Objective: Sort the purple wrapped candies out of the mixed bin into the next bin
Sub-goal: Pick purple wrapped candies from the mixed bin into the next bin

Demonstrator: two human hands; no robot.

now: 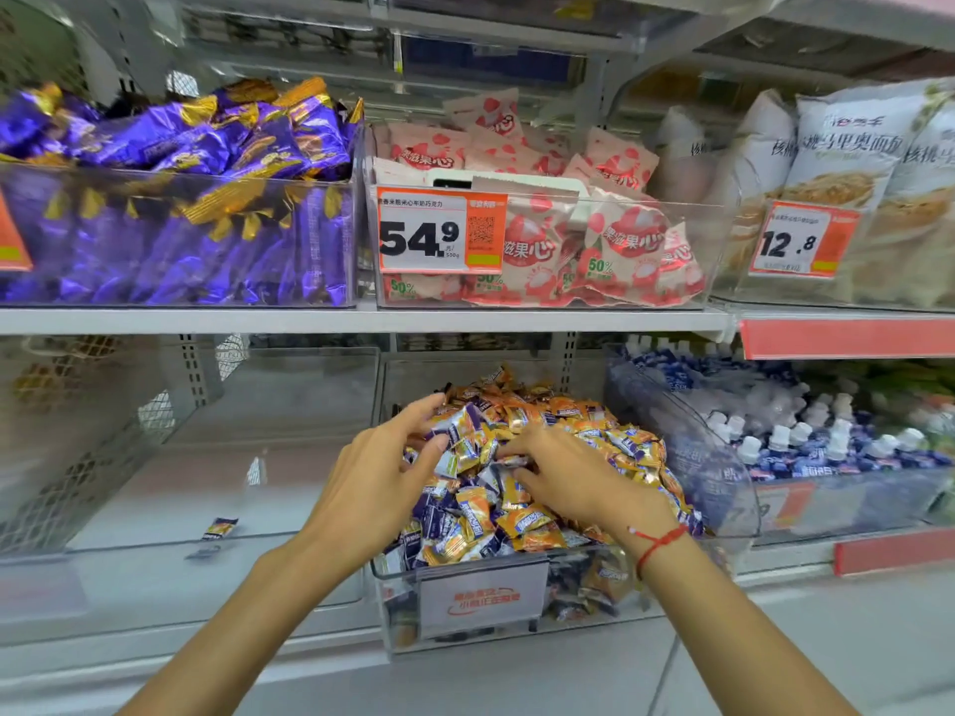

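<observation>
Both hands dig in the mixed bin (pixel 496 586) of orange and purple candies.
The left hand (pixel 380 478) has fingers spread, touching the heap; the right hand (pixel 573 475) has fingers curled into it, grasp unclear. One candy (pixel 219 528) lies in the next bin (pixel 217 576).

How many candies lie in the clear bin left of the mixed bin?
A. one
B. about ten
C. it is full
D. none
A: a single candy lies near the front of the left bin; both hands are in the mixed bin.
</observation>
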